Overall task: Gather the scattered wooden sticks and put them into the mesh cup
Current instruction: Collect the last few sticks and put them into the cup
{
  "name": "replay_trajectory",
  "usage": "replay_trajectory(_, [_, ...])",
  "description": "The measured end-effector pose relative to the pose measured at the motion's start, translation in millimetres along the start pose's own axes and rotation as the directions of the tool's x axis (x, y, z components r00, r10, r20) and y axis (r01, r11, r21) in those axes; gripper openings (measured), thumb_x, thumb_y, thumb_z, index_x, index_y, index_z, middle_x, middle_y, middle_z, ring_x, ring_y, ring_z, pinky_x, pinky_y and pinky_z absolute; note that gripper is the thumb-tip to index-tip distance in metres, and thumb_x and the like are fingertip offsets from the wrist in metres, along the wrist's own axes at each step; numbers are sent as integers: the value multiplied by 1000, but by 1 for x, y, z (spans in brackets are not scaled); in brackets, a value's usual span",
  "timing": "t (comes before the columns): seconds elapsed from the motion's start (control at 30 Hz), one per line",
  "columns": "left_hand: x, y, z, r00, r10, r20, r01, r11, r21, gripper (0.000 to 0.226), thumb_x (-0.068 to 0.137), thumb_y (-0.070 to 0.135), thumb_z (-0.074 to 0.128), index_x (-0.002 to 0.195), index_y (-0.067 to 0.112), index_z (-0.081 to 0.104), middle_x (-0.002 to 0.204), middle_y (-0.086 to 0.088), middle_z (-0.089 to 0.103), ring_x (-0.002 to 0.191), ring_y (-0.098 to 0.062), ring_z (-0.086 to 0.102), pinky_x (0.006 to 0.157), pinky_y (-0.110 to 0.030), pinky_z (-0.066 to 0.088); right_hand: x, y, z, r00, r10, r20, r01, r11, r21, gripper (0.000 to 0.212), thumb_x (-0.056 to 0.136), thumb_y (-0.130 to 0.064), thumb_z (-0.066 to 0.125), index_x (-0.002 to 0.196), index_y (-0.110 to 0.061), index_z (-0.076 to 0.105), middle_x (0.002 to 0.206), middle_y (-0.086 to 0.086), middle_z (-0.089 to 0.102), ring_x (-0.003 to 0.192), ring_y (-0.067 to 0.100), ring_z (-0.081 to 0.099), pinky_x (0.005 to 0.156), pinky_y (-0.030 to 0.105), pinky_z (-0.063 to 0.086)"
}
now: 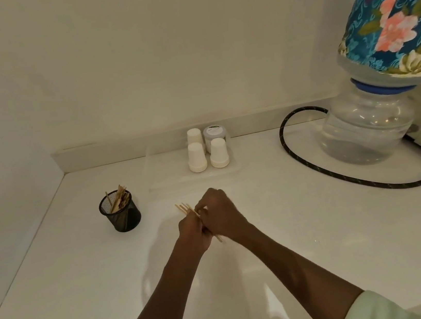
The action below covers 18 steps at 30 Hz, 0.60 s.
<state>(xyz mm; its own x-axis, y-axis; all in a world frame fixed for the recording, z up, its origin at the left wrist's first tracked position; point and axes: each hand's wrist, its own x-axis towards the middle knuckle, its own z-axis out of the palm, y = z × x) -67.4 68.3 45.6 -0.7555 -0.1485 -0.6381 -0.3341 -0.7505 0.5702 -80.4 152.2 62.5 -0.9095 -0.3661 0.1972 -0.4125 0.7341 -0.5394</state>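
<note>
Head view: over the glossy white surface (73, 286), the left hand (193, 233) grips a bundle of thin, pale wooden sticks (184, 208) — their splayed tips fan out up-left, one end pokes out below the fist. The right hand (221, 216) curls over the same bundle, pinching it; the sticks' middles are hidden between the fingers. To the left, well apart, stands the round black wire-mesh cup (121, 212), more sticks leaning inside. Behind, three upturned white paper cups (197, 157) sit on a faint clear tray — its edges hard to trace.
</note>
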Motion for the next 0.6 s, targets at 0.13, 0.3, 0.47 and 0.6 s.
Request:
replay_trajectory(0.13, [2,7,10,993,94,-75,-100,992,-76,29,104,17,33,78,13,47,53,2,39,36,-9,28,38,-20,26,-10,14,-4,884,460,-81,-371,796,478,27,90,-22,53,77,-3,68,80,11,71,73,16,58,73,36,47])
replay_trajectory(0.3, [-4,5,23,965,259,-42,-261,964,-42,25,102,30,37,89,14,51,52,5,43,38,-8,35,40,-22,31,-26,23,9,730,472,495,-505,-116,855,44,99,-38,46,88,-4,72,86,11,73,76,22,68,78,36,52])
replay_trajectory(0.47, [-22,-14,33,841,522,143,-540,790,290,24,103,33,35,102,21,55,69,6,51,58,-9,52,64,-29,48,-12,14,2,776,262,574,-344,-588,732,57,101,-47,33,94,-2,68,87,7,64,86,22,65,91,33,47])
replay_trajectory(0.6, [-34,-14,37,725,612,316,-669,517,534,14,100,32,44,109,23,51,88,3,64,81,-14,64,77,-31,52,-5,7,-7,828,206,522,-340,-555,759,57,98,-52,35,110,-8,69,107,9,71,103,23,69,97,35,48])
